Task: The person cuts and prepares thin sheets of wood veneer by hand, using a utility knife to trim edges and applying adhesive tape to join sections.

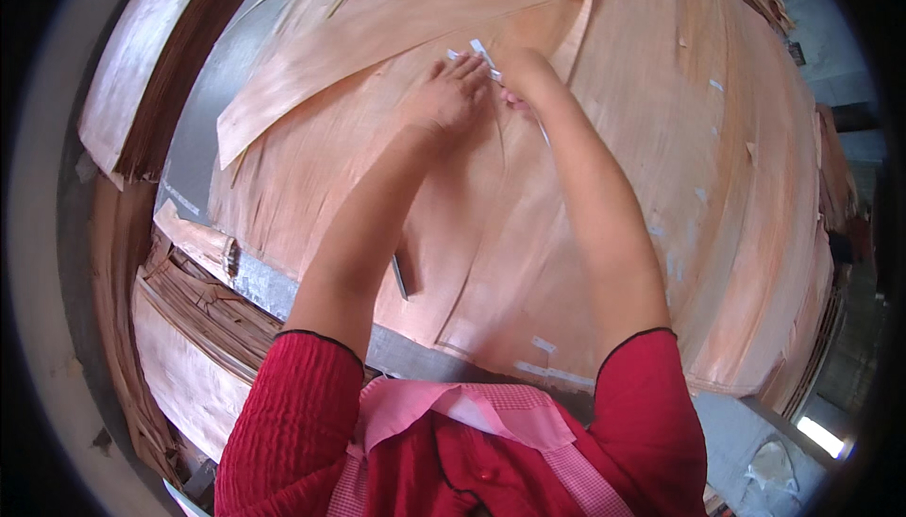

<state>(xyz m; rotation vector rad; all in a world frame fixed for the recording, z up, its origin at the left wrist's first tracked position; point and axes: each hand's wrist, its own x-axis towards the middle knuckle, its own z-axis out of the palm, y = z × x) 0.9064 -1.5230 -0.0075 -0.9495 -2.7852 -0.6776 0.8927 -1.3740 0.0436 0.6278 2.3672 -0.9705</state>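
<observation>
A large sheet of pale pinkish-brown wood veneer (pixel 491 234) lies in front of me, with a long split running toward my hands. My left hand (pixel 455 97) rests flat on it, fingers stretched out and reaching pieces of white tape (pixel 483 53). Close beside it, my right hand (pixel 525 81) is bent inward with its fingers curled closed at the tape and the split. What those fingers grip is mostly hidden by the hand. A thin metal blade (pixel 400 277) lies on the veneer, partly behind my left forearm.
A loose veneer piece (pixel 311 92) with a curved edge overlaps the sheet at the far left. A narrow veneer strip (pixel 578 22) curls beyond my right hand. Stacked veneers (pixel 198 305) stand along the left. Short tape pieces (pixel 543 343) stick to the near edge.
</observation>
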